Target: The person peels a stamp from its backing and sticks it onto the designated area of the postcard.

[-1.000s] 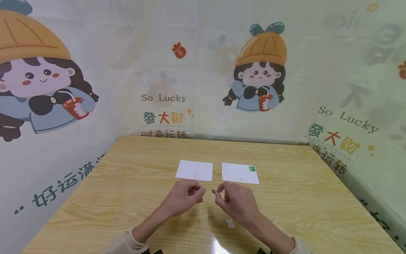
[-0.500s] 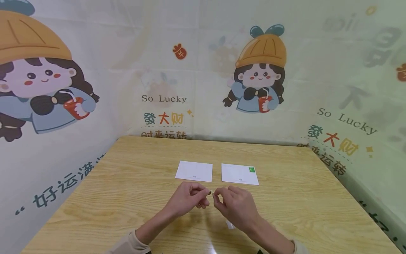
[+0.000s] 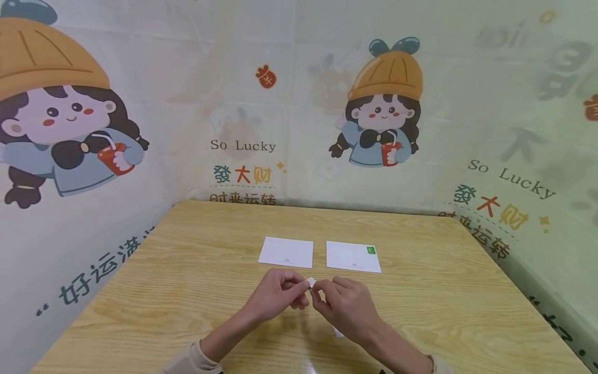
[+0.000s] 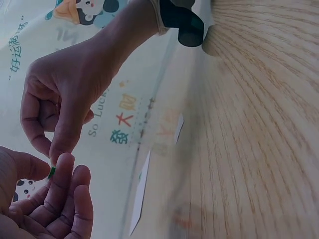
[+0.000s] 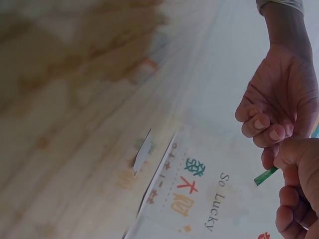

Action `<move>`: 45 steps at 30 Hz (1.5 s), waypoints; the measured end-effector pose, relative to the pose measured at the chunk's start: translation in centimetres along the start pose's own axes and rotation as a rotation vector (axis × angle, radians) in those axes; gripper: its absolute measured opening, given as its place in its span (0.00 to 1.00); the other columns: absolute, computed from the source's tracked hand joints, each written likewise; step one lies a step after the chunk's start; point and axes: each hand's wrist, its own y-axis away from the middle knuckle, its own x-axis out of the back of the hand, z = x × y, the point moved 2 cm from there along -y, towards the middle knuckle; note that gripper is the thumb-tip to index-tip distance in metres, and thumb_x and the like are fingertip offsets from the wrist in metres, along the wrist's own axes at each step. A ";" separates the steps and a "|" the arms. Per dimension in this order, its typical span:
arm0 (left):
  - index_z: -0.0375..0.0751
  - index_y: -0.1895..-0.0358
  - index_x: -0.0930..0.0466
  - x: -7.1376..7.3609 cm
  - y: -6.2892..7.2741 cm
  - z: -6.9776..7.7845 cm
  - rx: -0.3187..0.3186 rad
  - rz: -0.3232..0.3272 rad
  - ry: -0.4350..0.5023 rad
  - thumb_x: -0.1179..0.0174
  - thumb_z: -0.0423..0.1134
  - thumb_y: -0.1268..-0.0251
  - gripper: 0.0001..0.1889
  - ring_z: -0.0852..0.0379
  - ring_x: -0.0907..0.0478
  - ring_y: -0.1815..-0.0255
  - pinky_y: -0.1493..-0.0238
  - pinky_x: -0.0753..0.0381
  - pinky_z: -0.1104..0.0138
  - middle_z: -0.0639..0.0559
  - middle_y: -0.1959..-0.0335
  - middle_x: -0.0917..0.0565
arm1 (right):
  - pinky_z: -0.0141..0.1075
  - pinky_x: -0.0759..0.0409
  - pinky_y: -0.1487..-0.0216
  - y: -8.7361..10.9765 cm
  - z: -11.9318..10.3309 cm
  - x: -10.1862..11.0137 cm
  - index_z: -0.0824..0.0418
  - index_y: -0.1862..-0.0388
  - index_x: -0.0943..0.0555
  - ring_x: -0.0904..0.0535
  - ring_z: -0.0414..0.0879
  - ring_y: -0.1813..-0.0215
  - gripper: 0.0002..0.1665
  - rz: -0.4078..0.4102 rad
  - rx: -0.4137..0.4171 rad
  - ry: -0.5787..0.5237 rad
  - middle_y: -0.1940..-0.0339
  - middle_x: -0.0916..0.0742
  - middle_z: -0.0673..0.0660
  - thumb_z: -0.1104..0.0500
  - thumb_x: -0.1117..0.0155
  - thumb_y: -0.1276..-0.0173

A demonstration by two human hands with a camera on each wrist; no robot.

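Note:
A small stamp, white on the side facing up in the head view (image 3: 311, 282) and green in the right wrist view (image 5: 265, 176), is held between the two hands above the table. My left hand (image 3: 279, 290) pinches it between thumb and forefinger; its other fingers are loosely bent. From the other side my right hand (image 3: 347, 306) pinches at its edge with thumb and forefinger. Only a sliver of green shows between the fingertips in the left wrist view. Beyond the hands lie a plain white envelope (image 3: 286, 252) and, to its right, a second envelope (image 3: 348, 255) with a green stamp (image 3: 371, 250) in its upper right corner.
A white paper scrap (image 3: 337, 331) lies on the wooden table (image 3: 187, 270), partly hidden by the right hand. Cloth printed with cartoon figures (image 3: 383, 114) and lettering hangs around the table's back and sides.
The stamp, earlier in the right hand's pinch with green showing, has come to the left hand's fingertips and now shows white. The right fingertips have closed in on it. Both envelopes stay put.

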 end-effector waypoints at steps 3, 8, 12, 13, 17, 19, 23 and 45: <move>0.30 0.59 0.15 -0.1 0.0 0.0 -0.012 -0.014 -0.003 0.39 0.37 0.25 0.11 0.58 0.17 0.72 0.67 0.16 0.67 0.40 0.74 0.13 | 0.17 0.47 0.80 0.0 0.0 -0.1 0.55 0.69 0.20 0.41 0.30 0.82 0.09 0.003 -0.002 -0.003 0.89 0.26 0.40 0.61 0.45 0.30; 0.30 0.59 0.15 -0.2 -0.1 -0.1 -0.016 -0.017 0.003 0.40 0.37 0.25 0.11 0.58 0.17 0.72 0.67 0.16 0.67 0.41 0.74 0.13 | 0.17 0.48 0.79 0.1 0.0 -0.1 0.55 0.69 0.20 0.40 0.30 0.82 0.09 0.003 -0.008 -0.010 0.88 0.26 0.40 0.61 0.45 0.30; 0.30 0.59 0.15 -0.2 -0.2 -0.3 -0.017 -0.013 0.008 0.41 0.36 0.25 0.10 0.58 0.17 0.73 0.67 0.16 0.68 0.42 0.74 0.13 | 0.16 0.48 0.80 0.1 0.0 -0.2 0.54 0.69 0.20 0.40 0.30 0.82 0.14 0.002 -0.012 -0.014 0.88 0.26 0.40 0.58 0.50 0.25; 0.30 0.59 0.15 -0.2 -0.2 -0.3 -0.018 -0.011 0.007 0.41 0.36 0.25 0.10 0.58 0.17 0.73 0.67 0.16 0.68 0.42 0.74 0.13 | 0.16 0.48 0.80 0.0 0.0 -0.2 0.54 0.69 0.19 0.39 0.29 0.82 0.15 0.001 -0.015 -0.020 0.88 0.26 0.39 0.57 0.51 0.24; 0.30 0.59 0.15 -0.2 -0.2 -0.3 -0.013 -0.005 0.006 0.41 0.36 0.25 0.10 0.59 0.17 0.73 0.66 0.16 0.67 0.42 0.75 0.13 | 0.15 0.48 0.80 0.1 0.0 -0.3 0.54 0.68 0.18 0.38 0.28 0.82 0.16 -0.008 -0.043 -0.072 0.89 0.27 0.39 0.54 0.50 0.23; 0.31 0.59 0.15 -0.1 -0.2 -0.3 -0.010 -0.001 0.000 0.41 0.36 0.25 0.10 0.59 0.17 0.73 0.66 0.16 0.67 0.42 0.75 0.13 | 0.15 0.47 0.80 0.2 0.1 -0.2 0.54 0.68 0.17 0.38 0.27 0.82 0.15 -0.010 -0.060 -0.097 0.88 0.27 0.39 0.54 0.48 0.24; 0.29 0.59 0.16 -0.1 -0.2 -0.5 -0.004 -0.001 -0.021 0.41 0.36 0.25 0.11 0.59 0.18 0.73 0.66 0.17 0.67 0.43 0.76 0.14 | 0.15 0.46 0.80 0.4 0.2 -0.1 0.56 0.66 0.16 0.38 0.27 0.82 0.15 -0.026 -0.073 -0.080 0.88 0.26 0.40 0.55 0.48 0.26; 0.30 0.61 0.15 -0.5 0.1 -0.2 -0.049 -0.031 -0.122 0.40 0.34 0.26 0.09 0.59 0.22 0.77 0.77 0.30 0.74 0.47 0.78 0.15 | 0.15 0.46 0.80 0.4 0.0 -0.1 0.57 0.68 0.15 0.38 0.28 0.82 0.08 -0.062 -0.032 -0.035 0.88 0.23 0.40 0.61 0.41 0.36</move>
